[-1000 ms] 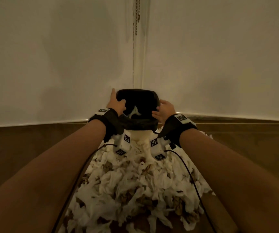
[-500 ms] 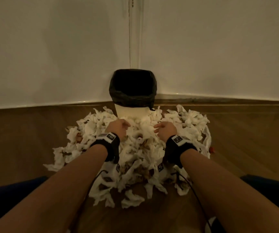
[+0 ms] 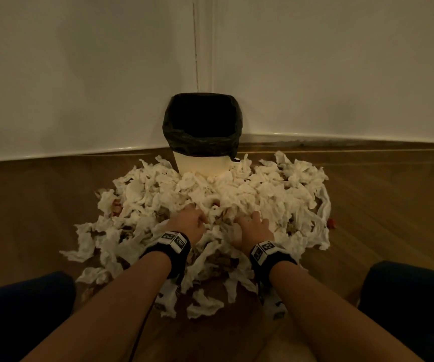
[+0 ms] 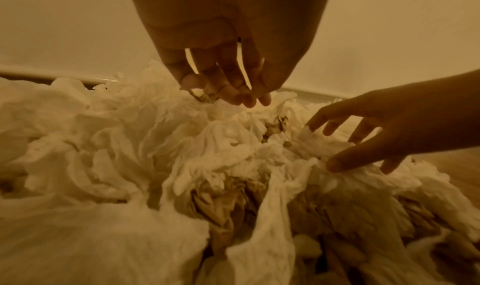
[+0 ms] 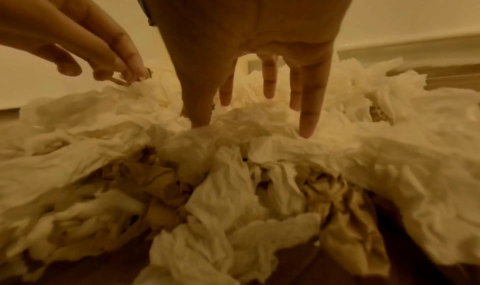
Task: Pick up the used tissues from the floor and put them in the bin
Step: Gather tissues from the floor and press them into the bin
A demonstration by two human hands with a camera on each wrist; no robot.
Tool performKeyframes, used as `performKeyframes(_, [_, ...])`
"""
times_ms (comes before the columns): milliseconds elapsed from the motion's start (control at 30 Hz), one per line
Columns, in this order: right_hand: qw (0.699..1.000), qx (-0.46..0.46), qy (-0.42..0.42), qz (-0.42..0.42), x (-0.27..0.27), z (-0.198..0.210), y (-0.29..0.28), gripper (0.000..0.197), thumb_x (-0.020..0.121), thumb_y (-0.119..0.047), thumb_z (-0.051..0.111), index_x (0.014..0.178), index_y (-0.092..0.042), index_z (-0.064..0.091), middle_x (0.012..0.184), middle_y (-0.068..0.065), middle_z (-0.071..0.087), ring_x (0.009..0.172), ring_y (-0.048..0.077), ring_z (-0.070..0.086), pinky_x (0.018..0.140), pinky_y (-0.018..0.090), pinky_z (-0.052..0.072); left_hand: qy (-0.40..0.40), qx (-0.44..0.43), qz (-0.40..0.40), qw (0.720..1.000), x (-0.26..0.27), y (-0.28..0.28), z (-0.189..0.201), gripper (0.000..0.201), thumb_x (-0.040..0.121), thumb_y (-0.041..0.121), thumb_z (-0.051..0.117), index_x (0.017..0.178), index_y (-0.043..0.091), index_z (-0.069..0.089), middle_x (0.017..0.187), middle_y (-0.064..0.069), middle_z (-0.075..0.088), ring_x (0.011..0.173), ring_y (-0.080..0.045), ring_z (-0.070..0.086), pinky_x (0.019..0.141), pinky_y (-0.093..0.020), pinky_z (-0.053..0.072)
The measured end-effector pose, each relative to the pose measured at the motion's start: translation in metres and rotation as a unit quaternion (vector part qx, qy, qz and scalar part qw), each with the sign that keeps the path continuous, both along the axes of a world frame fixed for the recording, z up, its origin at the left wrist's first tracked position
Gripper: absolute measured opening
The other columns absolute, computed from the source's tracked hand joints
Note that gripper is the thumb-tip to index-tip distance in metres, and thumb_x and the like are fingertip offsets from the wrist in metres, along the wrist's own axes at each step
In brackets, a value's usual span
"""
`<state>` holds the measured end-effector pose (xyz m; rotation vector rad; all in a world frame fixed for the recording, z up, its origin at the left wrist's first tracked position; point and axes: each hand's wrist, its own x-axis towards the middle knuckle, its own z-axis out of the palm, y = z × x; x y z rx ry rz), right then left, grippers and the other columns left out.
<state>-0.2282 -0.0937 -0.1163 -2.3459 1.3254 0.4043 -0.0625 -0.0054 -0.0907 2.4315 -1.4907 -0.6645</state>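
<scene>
Big heap of crumpled white tissues (image 3: 218, 202) on brown wooden floor (image 3: 27, 194), before black-lined white bin (image 3: 201, 142) | left hand (image 3: 188, 226) fingertips pinch a tissue | right hand (image 3: 253, 229) fingers spread, pressing heap

Bin (image 3: 202, 142), black liner, stands in wall corner on wooden floor (image 3: 383, 205). Heap of used tissues (image 3: 236, 194) spreads in front of bin, touching its base. Left hand (image 3: 187, 226) and right hand (image 3: 253, 229) side by side on heap's near part, fingers into tissues. Dark knees flank heap.
</scene>
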Motion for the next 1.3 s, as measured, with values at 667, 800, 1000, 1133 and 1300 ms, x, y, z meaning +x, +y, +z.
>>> performKeyframes(667, [0.669, 0.269, -0.509, -0.470, -0.008, 0.019, -0.037, 0.037, 0.095, 0.005, 0.043, 0.117, -0.018, 0.061, 0.118, 0.012, 0.050, 0.093, 0.031, 0.057, 0.065, 0.038, 0.055, -0.146, 0.197, -0.268, 0.932, -0.023, 0.012, -0.018, 0.062, 0.088, 0.026, 0.061, 0.140, 0.031, 0.029, 0.132, -0.009, 0.036, 0.110, -0.030, 0.050, 0.079, -0.036, 0.046])
performKeyframes(800, [0.546, 0.349, -0.548, -0.530, -0.016, 0.019, -0.039, 0.036, 0.094, 0.007, 0.045, 0.128, -0.003, 0.052, 0.127, 0.019, 0.045, 0.088, 0.031, 0.056, 0.071, 0.035, 0.055, -0.169, 0.195, -0.262, 0.930, -0.029, 0.008, -0.015, 0.032, 0.095, 0.021, 0.049, 0.126, 0.012, 0.050, 0.126, -0.012, 0.047, 0.111, -0.030, 0.053, 0.090, -0.035, 0.047])
performKeyframes(1000, [0.533, 0.399, -0.551, -0.503, -0.017, 0.030, -0.032, 0.043, 0.090, -0.003, 0.058, 0.131, 0.006, 0.047, 0.136, 0.018, 0.050, 0.107, 0.025, 0.058, 0.077, 0.024, 0.052, -0.036, 0.083, -0.121, 0.989, -0.016, -0.002, 0.001, 0.018, 0.091, 0.022, 0.053, 0.103, 0.011, 0.061, 0.114, -0.008, 0.059, 0.102, -0.025, 0.057, 0.081, -0.029, 0.043])
performKeyframes(1133, [0.564, 0.372, -0.558, -0.482, -0.016, 0.051, -0.031, 0.038, 0.092, 0.006, 0.050, 0.130, 0.005, 0.051, 0.133, 0.020, 0.053, 0.110, 0.030, 0.057, 0.088, 0.030, 0.048, 0.148, -0.037, 0.055, 0.987, -0.012, -0.002, 0.022, 0.011, 0.092, 0.014, 0.051, 0.082, 0.017, 0.051, 0.096, -0.013, 0.061, 0.088, -0.032, 0.061, 0.077, -0.039, 0.054])
performKeyframes(1300, [0.522, 0.393, -0.599, -0.462, -0.010, 0.103, -0.031, 0.045, 0.096, 0.008, 0.037, 0.137, -0.010, 0.042, 0.133, 0.018, 0.051, 0.093, 0.029, 0.059, 0.072, 0.039, 0.052, 0.335, -0.175, 0.128, 0.917, -0.013, -0.011, 0.073, 0.038, 0.093, 0.000, 0.037, 0.100, 0.031, 0.058, 0.099, -0.008, 0.058, 0.076, -0.030, 0.063, 0.051, -0.031, 0.055])
